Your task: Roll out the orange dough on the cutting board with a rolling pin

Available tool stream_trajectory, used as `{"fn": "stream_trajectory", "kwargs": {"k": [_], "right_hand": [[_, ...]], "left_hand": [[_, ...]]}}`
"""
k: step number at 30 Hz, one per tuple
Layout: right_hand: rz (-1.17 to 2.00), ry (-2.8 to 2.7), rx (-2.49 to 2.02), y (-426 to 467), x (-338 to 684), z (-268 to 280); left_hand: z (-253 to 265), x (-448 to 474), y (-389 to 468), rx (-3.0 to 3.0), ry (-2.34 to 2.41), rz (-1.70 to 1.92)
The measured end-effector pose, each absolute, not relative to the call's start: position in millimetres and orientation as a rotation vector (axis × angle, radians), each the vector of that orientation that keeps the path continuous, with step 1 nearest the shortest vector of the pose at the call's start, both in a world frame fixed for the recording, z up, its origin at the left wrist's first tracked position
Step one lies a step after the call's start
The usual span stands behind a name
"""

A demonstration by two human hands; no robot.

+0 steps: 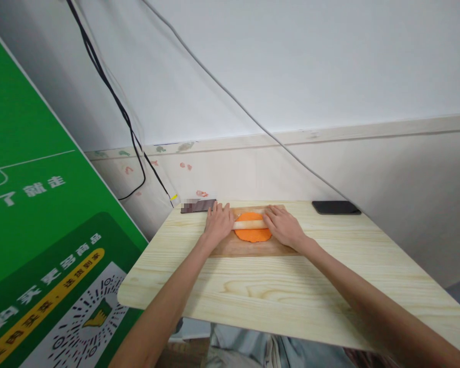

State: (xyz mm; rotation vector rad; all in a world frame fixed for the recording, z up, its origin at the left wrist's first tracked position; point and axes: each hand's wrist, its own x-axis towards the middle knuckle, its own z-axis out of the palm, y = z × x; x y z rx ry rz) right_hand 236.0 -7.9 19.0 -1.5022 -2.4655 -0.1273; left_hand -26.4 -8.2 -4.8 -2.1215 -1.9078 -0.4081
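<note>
A flat, roughly round sheet of orange dough or clay point(253, 236) lies on a thin brown wooden board point(253, 249). Across it runs a pale wooden rolling pin point(250, 224), resting on the orange sheet. My left hand point(220, 221) is on the pin's left end, its fingers over the top. The right end is under my right hand point(283, 226), fingers curled over it, close to the sheet's right edge. Both palms face down and cover the pin's ends, so how tightly the fingers wrap is partly hidden.
The light wood-grain table point(253, 291) meets a white wall. A black phone point(336, 207) lies at the back right. Behind my left hand is a dark flat rectangular object point(204, 205). A green printed panel point(42, 133) leans at left; black cables point(115, 94) hang nearby.
</note>
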Motion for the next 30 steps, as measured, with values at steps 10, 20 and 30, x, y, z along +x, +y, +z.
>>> {"fn": "stream_trajectory", "kwargs": {"k": [10, 20, 30], "right_hand": [[-0.224, -2.433, -1.498, 0.5, 230.6, 18.8], [-0.255, -2.337, -1.271, -72.2, 253.4, -20.2], [-0.194, -2.373, -1.457, -36.8, 237.2, 4.5]], "left_hand": [[-8.5, -33.3, 19.6, -2.475, -1.618, -0.514], [-25.8, -29.1, -58.3, -2.406, -1.535, -0.659], [-17.5, -24.2, -19.2, -2.369, -1.693, -0.588]]}}
